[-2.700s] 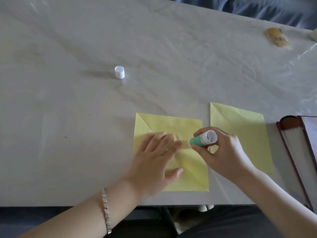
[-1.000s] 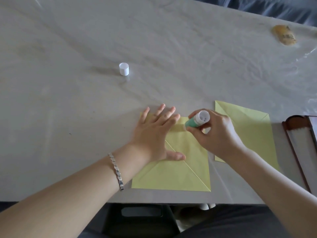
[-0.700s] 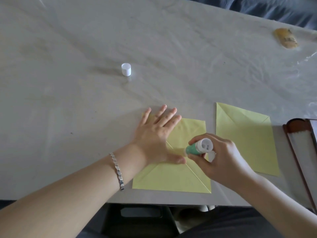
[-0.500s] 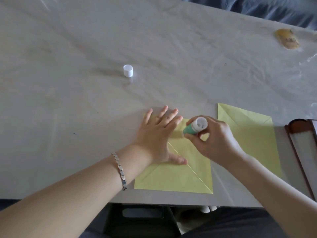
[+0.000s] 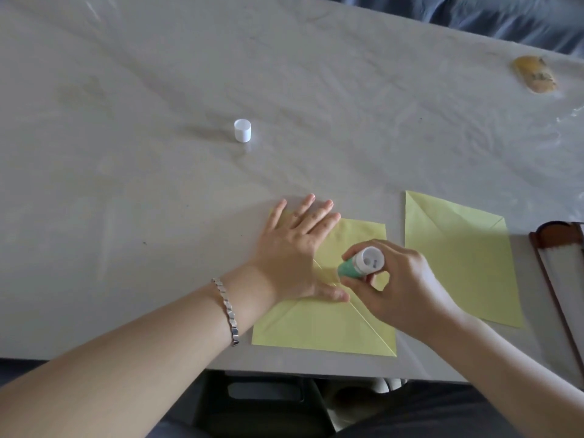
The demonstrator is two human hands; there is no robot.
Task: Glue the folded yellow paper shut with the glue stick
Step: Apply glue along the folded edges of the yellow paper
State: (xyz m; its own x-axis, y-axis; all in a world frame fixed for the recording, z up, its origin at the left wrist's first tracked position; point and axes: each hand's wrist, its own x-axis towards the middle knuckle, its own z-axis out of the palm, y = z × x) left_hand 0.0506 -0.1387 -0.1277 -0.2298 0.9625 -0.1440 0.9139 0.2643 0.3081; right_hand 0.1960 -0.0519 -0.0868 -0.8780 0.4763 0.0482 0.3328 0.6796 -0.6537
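Folded yellow paper [image 5: 322, 327] pinned flat at the near edge of the table [image 5: 126, 216], glue stick [image 5: 357, 263] tipped onto its middle.

The left hand [image 5: 294, 254] lies palm-down on the paper's upper-left part, fingers straight and slightly spread, tips past its far edge. The right hand [image 5: 401, 286] reaches in from the paper's right, fingers and thumb curled round the tilted stick, just beside the left thumb. A white cap [image 5: 242, 130] stands well beyond the paper; a second yellow sheet [image 5: 458, 263] lies near its right.

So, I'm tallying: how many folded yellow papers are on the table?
2: one folded yellow paper under the left hand at the front edge, a second sheet free to its right.
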